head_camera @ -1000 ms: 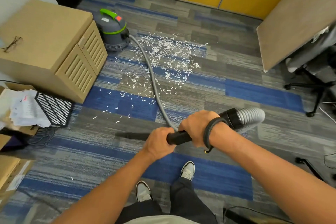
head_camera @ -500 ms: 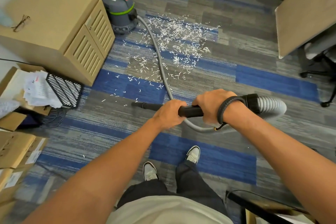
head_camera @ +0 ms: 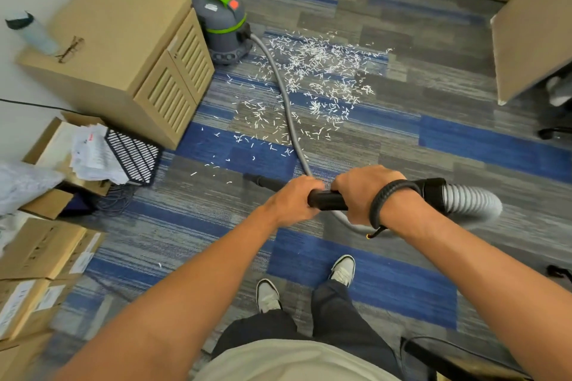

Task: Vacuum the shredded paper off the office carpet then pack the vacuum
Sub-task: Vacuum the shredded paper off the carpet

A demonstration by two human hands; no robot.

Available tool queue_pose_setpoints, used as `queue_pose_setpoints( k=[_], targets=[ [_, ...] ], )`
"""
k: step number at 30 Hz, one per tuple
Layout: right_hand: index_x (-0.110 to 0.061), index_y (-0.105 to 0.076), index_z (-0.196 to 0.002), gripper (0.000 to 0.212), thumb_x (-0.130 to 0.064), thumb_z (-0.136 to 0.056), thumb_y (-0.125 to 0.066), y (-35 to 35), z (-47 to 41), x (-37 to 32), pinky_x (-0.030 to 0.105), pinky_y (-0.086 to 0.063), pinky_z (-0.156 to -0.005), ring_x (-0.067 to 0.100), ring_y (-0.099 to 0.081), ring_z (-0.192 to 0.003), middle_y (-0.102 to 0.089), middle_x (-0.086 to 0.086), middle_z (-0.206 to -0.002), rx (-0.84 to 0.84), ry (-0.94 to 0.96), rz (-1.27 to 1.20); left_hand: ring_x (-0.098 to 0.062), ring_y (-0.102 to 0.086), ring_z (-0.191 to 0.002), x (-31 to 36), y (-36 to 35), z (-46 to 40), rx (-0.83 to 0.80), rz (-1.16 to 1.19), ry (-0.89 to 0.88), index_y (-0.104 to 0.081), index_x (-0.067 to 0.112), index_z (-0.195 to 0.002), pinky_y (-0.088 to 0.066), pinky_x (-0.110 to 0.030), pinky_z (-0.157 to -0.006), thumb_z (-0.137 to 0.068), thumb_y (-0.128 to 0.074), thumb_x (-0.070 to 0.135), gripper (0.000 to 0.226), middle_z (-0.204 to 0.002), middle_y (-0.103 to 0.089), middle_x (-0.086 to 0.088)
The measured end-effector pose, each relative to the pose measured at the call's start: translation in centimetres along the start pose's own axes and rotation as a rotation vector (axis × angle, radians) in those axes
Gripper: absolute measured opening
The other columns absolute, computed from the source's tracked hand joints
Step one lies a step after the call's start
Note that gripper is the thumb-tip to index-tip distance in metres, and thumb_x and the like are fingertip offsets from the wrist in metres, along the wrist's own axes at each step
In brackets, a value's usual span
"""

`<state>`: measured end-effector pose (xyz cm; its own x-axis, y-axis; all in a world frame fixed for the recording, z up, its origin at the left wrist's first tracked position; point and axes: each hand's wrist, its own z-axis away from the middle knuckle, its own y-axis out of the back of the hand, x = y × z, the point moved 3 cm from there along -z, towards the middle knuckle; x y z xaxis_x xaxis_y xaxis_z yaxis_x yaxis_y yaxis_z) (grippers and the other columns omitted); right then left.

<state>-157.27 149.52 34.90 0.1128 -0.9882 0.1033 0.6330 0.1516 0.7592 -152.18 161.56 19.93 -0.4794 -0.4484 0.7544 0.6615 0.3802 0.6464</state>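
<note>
Here, a person stands on the blue-and-grey office carpet [head_camera: 387, 288] in grey sneakers [head_camera: 342, 271], both hands wrapped around a black vacuum wand [head_camera: 326, 199]. The left hand [head_camera: 291, 201] grips the wand nearer its nozzle, the right hand [head_camera: 363, 190] grips it just behind, a braided black wristband [head_camera: 382, 195] on that wrist. The wand's nozzle end [head_camera: 252, 178] points left, low over the carpet, near the closest stray shreds. A ribbed grey hose [head_camera: 289, 108] leaves the wand's rear, loops under the hands and runs away through the shredded paper [head_camera: 318, 71], which lies scattered across the carpet. At the far end the hose joins the grey-and-green vacuum canister [head_camera: 224, 29], standing just beside a tan drawer cabinet [head_camera: 123, 49]. Cardboard boxes [head_camera: 37, 260] and loose papers [head_camera: 93, 151] crowd the left edge.
</note>
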Motion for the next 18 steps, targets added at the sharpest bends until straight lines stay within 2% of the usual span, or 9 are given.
queue_pose_setpoints(
  k=[3,7,11,15,18],
  targets=[
    [-0.029,-0.061,-0.103,0.017,-0.023,-0.088,-0.061,0.4,-0.3,-1.3,0.035,-0.057,-0.069,0.021,-0.062,-0.073,-0.061,-0.006,-0.08,0.005,0.034,0.009,-0.013,-0.053,-0.081,-0.9,0.8,1.2,0.001,-0.003,0.028,-0.06,0.017,-0.083,-0.047,-0.037,-0.077,-0.079,-0.076,0.011,0.018,-0.079,-0.058,0.007],
    [-0.03,-0.058,-0.1,0.015,-0.023,-0.087,-0.059,1.0,-0.7,-2.5,0.036,-0.058,-0.071,0.021,-0.062,-0.073,-0.058,-0.007,-0.079,0.013,0.075,0.02,-0.008,-0.052,-0.075,-1.6,1.9,2.5,-0.004,0.011,0.057,-0.064,0.014,-0.083,-0.039,-0.016,-0.068,-0.08,-0.077,0.005,0.016,-0.076,-0.056,0.011],
    [-0.029,-0.06,-0.108,0.022,-0.022,-0.087,-0.06,1.4,-1.1,-3.8,0.039,-0.06,-0.074,0.022,-0.064,-0.077,-0.06,-0.006,-0.082,0.008,0.094,0.008,-0.011,-0.053,-0.081,-3.1,2.3,3.6,-0.014,0.006,0.102,-0.061,0.017,-0.085,-0.047,-0.034,-0.074,-0.082,-0.076,0.007,0.018,-0.081,-0.058,0.006],
    [-0.031,-0.061,-0.108,0.025,-0.022,-0.085,-0.061,2.5,-1.8,-4.4,0.039,-0.06,-0.075,0.02,-0.063,-0.075,-0.062,-0.007,-0.082,-0.009,0.081,0.003,-0.011,-0.053,-0.085,-3.7,3.4,3.8,0.013,0.025,0.124,-0.052,0.036,-0.078,-0.048,-0.035,-0.077,-0.082,-0.078,0.01,0.037,-0.083,-0.056,0.007],
    [-0.03,-0.061,-0.109,0.024,-0.02,-0.087,-0.06,3.3,-2.5,-5.2,0.036,-0.058,-0.071,0.019,-0.062,-0.074,-0.061,-0.007,-0.082,0.012,0.093,0.031,-0.016,-0.054,-0.085,-4.4,4.6,4.0,0.065,0.015,0.132,-0.047,0.04,-0.075,-0.049,-0.038,-0.076,-0.079,-0.079,0.01,0.044,-0.081,-0.054,0.009]
  ],
)
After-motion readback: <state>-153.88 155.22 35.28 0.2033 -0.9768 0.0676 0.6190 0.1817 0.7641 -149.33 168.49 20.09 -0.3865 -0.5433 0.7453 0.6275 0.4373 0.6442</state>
